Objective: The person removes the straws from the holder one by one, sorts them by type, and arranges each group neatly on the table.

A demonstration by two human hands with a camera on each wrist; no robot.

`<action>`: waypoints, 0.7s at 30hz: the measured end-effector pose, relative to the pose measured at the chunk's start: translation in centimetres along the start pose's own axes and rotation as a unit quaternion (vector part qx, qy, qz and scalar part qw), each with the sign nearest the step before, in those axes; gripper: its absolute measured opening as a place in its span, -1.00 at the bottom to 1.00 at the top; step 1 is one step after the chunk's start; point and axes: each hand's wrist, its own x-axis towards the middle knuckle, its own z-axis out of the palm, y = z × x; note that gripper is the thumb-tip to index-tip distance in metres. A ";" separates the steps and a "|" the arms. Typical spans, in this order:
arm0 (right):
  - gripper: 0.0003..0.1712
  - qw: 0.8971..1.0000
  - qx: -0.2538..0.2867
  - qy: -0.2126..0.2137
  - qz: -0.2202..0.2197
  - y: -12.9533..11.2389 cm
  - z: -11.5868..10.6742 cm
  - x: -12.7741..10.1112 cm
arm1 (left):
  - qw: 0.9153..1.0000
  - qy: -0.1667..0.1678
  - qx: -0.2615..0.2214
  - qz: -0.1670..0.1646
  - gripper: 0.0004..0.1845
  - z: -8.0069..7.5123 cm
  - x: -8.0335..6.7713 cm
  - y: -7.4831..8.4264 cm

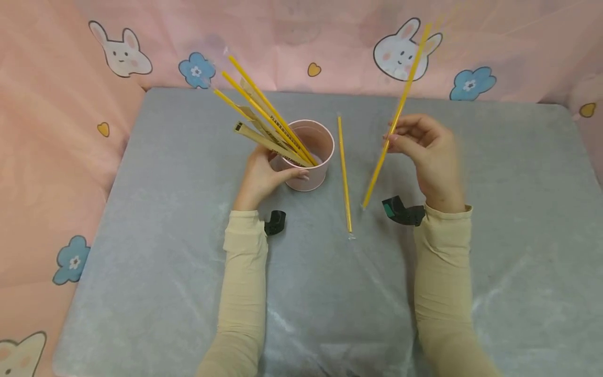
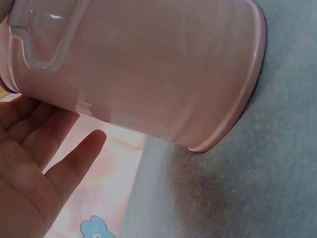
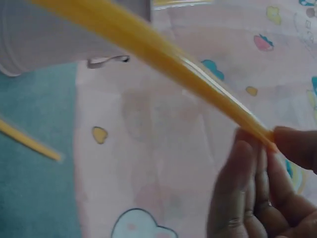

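Observation:
A pink cup (image 1: 308, 154) stands on the grey table (image 1: 165, 225), with several yellow wrapped straws (image 1: 264, 110) leaning out of it to the left. My left hand (image 1: 264, 175) holds the cup's left side, thumb across its front; in the left wrist view the fingers (image 2: 29, 148) lie along the cup (image 2: 148, 69). My right hand (image 1: 426, 149) pinches a yellow straw (image 1: 393, 123) above the table, its lower tip near the surface. The right wrist view shows the fingertips (image 3: 277, 144) pinching that straw (image 3: 163, 59). One more yellow straw (image 1: 344, 173) lies flat between the hands.
Pink cloth (image 1: 56, 131) printed with bunnies, flowers and hearts walls in the table at the back and left. Black wrist-camera mounts (image 1: 402, 211) sit at both wrists. Grey table surface stretches in front of and to the right of the arms.

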 end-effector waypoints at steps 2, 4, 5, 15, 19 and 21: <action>-0.86 0.999 -0.027 -0.024 0.021 0.4 -0.3 -0.2 | 1.000 0.001 -0.002 0.001 -0.24 -0.1 0.0 0.0; -0.86 0.998 -0.034 -0.041 0.042 0.7 -0.7 -0.2 | 1.000 0.001 0.000 0.001 -0.24 -0.1 -0.1 0.0; -0.87 0.997 -0.040 -0.048 0.053 0.9 -0.9 -0.2 | 1.000 0.002 0.001 0.001 -0.23 -0.1 -0.1 0.0; -0.85 0.974 -0.120 -0.103 0.162 3.7 -2.1 1.0 | 1.000 0.006 0.010 0.000 -0.24 -0.1 -0.1 -0.1; -0.79 0.968 -0.133 -0.104 0.188 5.1 -2.6 1.3 | 1.000 0.001 0.016 -0.002 -0.23 -0.1 -0.1 0.0; -0.74 0.965 -0.142 -0.100 0.198 5.5 -2.8 1.4 | 1.000 -0.001 0.017 -0.003 -0.22 -0.1 -0.1 0.0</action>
